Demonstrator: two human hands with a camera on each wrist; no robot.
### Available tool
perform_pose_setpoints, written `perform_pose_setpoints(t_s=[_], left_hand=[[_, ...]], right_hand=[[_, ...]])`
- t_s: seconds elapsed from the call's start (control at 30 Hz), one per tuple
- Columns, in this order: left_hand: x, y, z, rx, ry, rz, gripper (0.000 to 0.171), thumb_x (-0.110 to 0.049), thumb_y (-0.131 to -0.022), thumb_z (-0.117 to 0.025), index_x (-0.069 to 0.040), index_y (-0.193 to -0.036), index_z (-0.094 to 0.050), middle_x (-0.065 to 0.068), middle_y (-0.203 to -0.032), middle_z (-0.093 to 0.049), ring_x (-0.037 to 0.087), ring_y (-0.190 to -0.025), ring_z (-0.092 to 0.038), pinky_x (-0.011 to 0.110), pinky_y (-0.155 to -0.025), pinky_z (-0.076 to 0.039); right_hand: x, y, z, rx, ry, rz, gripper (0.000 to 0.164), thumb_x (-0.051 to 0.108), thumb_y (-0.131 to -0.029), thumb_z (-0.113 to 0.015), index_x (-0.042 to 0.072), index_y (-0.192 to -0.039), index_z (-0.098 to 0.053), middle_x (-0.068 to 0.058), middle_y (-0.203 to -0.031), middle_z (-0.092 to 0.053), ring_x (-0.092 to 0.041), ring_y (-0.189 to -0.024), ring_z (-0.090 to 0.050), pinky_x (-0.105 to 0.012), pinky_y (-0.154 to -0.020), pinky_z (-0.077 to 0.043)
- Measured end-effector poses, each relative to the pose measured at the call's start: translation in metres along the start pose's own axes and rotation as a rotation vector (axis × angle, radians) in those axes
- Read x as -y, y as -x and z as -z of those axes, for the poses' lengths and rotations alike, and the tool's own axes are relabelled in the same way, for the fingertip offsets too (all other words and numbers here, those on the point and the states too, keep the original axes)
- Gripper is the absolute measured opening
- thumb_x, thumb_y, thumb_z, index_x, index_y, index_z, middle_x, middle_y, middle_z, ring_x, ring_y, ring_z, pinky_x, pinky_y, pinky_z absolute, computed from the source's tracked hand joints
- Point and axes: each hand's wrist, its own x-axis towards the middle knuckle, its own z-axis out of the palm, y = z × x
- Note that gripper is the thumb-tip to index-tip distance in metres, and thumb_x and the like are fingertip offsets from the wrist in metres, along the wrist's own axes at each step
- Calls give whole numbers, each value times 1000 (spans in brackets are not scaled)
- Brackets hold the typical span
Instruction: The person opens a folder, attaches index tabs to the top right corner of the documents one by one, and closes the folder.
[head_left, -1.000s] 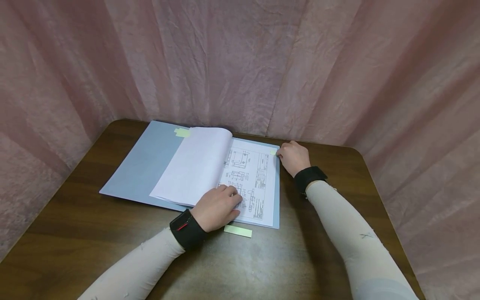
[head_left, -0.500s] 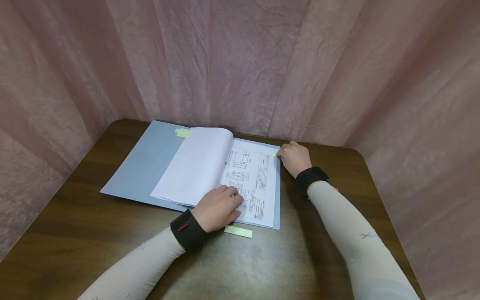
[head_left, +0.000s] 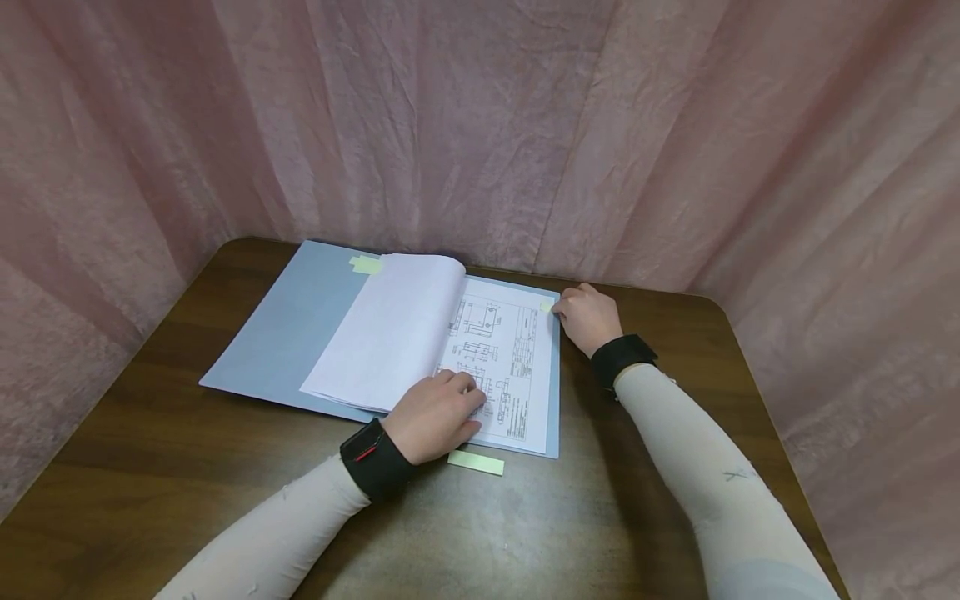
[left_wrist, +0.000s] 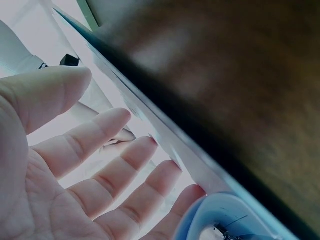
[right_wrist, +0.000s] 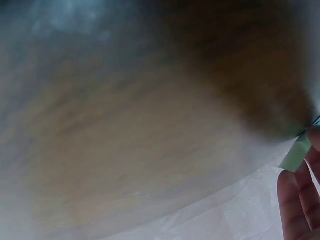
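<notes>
An open blue-grey folder (head_left: 277, 333) lies on the table, its white sheets (head_left: 390, 333) turned over to the left. On its right side a page with technical drawings (head_left: 528, 392) faces up. My left hand (head_left: 437, 415) rests on the lower part of that page, fingers relaxed; in the left wrist view its fingers (left_wrist: 132, 160) touch the paper. At the page's upper right edge my right hand (head_left: 590, 315) pinches a pale green sticky note (right_wrist: 296, 154) between thumb and fingers. Part of this note (head_left: 547, 305) shows on the page's corner.
A pale green sticky strip (head_left: 476, 462) lies on the wooden table (head_left: 525, 533) in front of the folder. More green notes (head_left: 365, 265) stick out at the turned sheets' top left. A pink curtain (head_left: 480, 133) hangs behind the table.
</notes>
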Motion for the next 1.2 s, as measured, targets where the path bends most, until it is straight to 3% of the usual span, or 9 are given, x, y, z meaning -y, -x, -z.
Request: perform_pose_setpoints(t_s=[0.7,0.93,1.2], left_hand=[[-2,-3,7,27,-31,-8,38,-38,-89,-71,-16,-120,-71,4,-114,-64,22,-98,-57,37,-86,-48],[-2,-36,26,47,-126,-75,41,-42,-90,-69,-16,-121,-70,3,-115,-65,21,-99,-59,37,-85,-49],[5,-84,34,120,-282,-67,58,-50,-94,-62,-15,-140,-57,2,-132,-60,22,-119,-57,41,-92,-47]], right_hand=[[5,8,8,98,-37,-46,22,12,-90,-69,14,-109,-78,-3,-108,-71,-22,-97,-66,-36,-78,-52],[8,9,8,115,-43,-54,22,12,-91,-68,14,-110,-78,-3,-109,-70,-22,-97,-65,-36,-79,-51],[12,5,3,116,-23,-21,22,12,-92,-66,15,-109,-78,-2,-107,-70,-21,-96,-65,-36,-79,-52]])
